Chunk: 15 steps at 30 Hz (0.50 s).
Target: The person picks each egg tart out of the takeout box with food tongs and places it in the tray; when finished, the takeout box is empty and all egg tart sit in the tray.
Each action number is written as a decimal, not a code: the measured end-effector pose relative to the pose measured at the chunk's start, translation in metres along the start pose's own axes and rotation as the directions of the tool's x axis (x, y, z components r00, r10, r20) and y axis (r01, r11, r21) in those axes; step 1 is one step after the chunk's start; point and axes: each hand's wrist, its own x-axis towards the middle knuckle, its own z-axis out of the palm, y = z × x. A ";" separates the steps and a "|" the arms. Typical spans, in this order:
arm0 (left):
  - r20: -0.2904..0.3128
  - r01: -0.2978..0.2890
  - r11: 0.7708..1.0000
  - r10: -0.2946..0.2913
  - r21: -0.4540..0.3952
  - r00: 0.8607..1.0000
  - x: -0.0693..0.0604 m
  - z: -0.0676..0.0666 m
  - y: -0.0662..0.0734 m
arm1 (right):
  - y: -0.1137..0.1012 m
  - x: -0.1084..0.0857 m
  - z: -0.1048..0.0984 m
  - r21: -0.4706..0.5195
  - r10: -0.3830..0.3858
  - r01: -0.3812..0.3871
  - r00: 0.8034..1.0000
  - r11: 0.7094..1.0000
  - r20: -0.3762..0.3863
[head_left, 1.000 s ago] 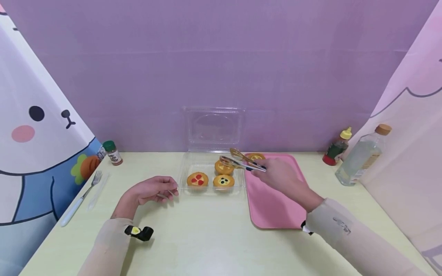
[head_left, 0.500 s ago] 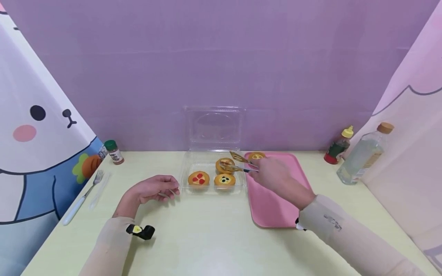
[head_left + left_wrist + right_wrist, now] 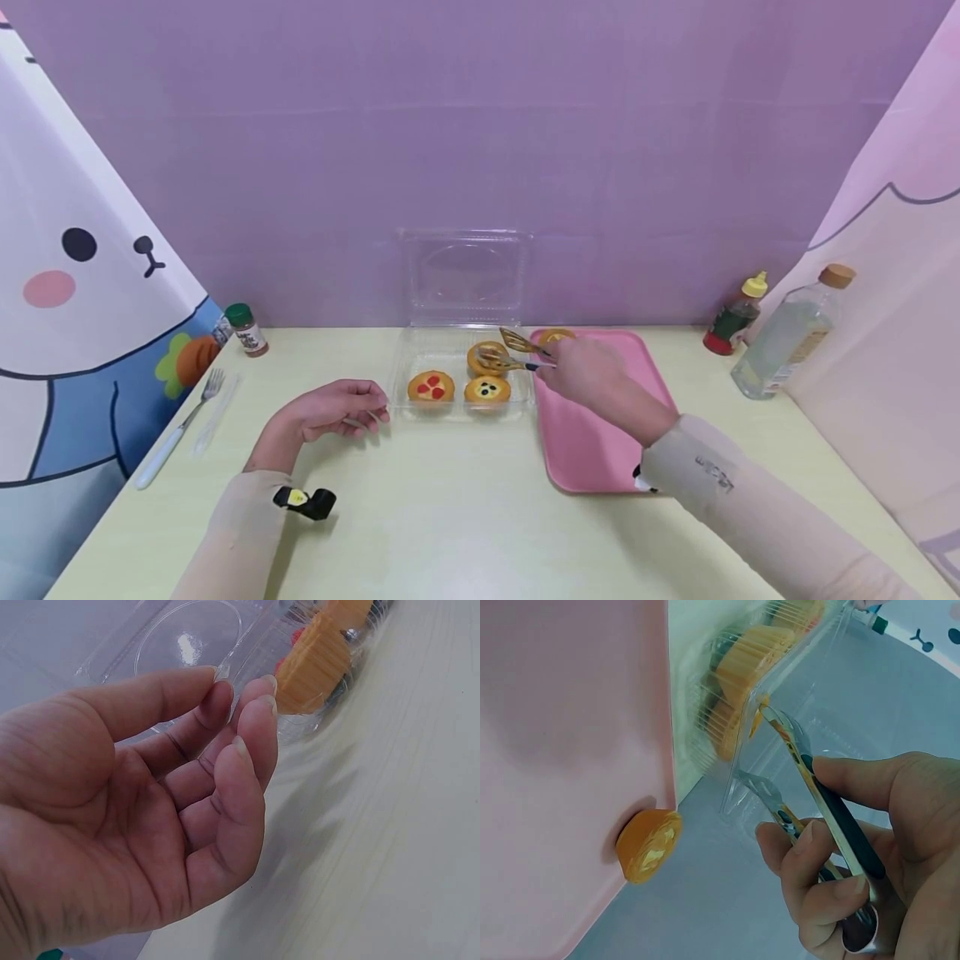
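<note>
My left hand (image 3: pixel 330 410) pinches the front left corner of a clear plastic clamshell container (image 3: pixel 433 353) between thumb and index finger; its lid (image 3: pixel 468 279) stands raised at the back. Inside are a tart with red pieces (image 3: pixel 431 387), a tart with dark dots (image 3: pixel 487 389) and a third tart (image 3: pixel 483 358) behind it. My right hand (image 3: pixel 588 371) holds metal tongs (image 3: pixel 847 832) with dark grips. Their parted tips lie over the third tart, partly covering it; whether they touch it I cannot tell. Another tart (image 3: pixel 649 846) sits at a corner of the pink tray (image 3: pixel 600 450).
A fork (image 3: pixel 180 429) and a clear plastic utensil (image 3: pixel 216 414) lie at the left, near a green-capped spice jar (image 3: pixel 247 331). A yellow-capped sauce bottle (image 3: pixel 735 314) and a large clear bottle (image 3: pixel 787 337) stand at the right. A purple backdrop borders the table behind.
My right hand has shifted slightly left with the tongs, their tips staying over the third tart. The left hand keeps its place at the container's corner.
</note>
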 end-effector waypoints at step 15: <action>0.009 -0.006 1.000 0.006 0.004 1.000 -0.002 0.000 0.001 | -0.005 0.007 0.003 -0.034 0.022 -0.021 0.999 0.999 0.034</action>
